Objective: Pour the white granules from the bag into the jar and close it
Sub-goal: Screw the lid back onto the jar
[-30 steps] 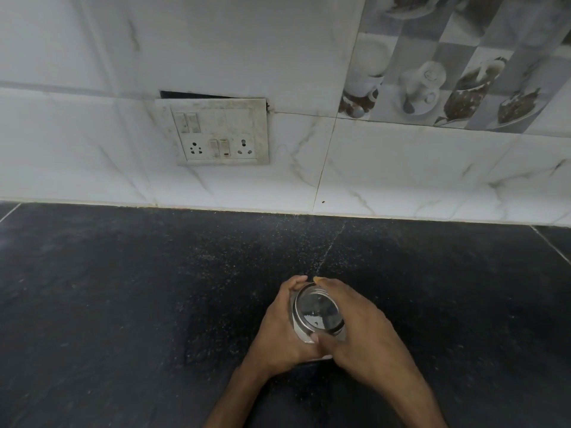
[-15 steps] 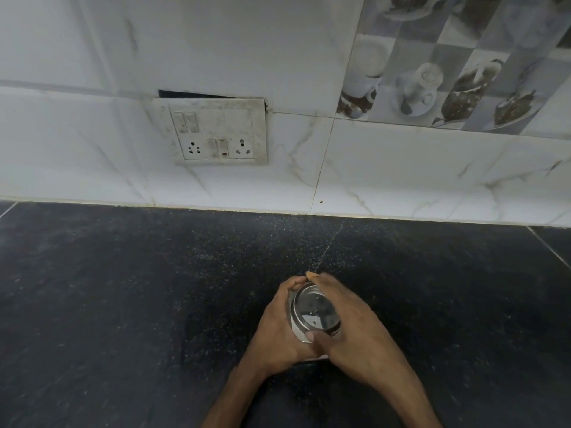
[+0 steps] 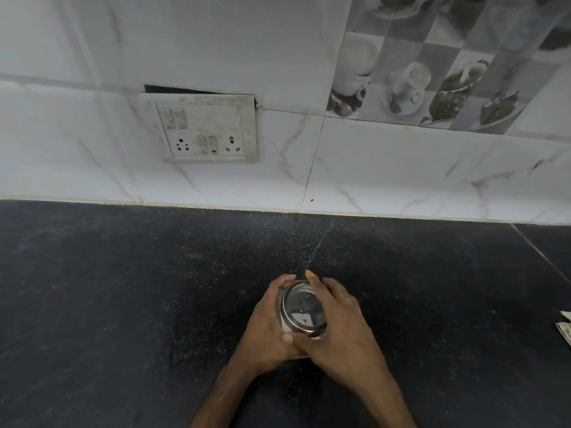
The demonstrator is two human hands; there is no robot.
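Observation:
A small jar stands on the dark countertop (image 3: 123,304), capped by a round shiny metal lid (image 3: 302,307). My left hand (image 3: 267,332) wraps around the jar's body from the left. My right hand (image 3: 340,329) grips the lid's rim from the right, thumb at the near edge and fingers over the far edge. Most of the jar's body is hidden by both hands. Only a crumpled bit of packaging (image 3: 564,330) shows at the right edge; whether it is the bag cannot be told.
White granules are scattered over the countertop around and behind the jar. A white tiled wall rises behind, with a socket and switch plate (image 3: 199,129) at the upper left.
My right hand has turned a little around the lid, its thumb sliding along the near rim. The jar and my left hand stay in place.

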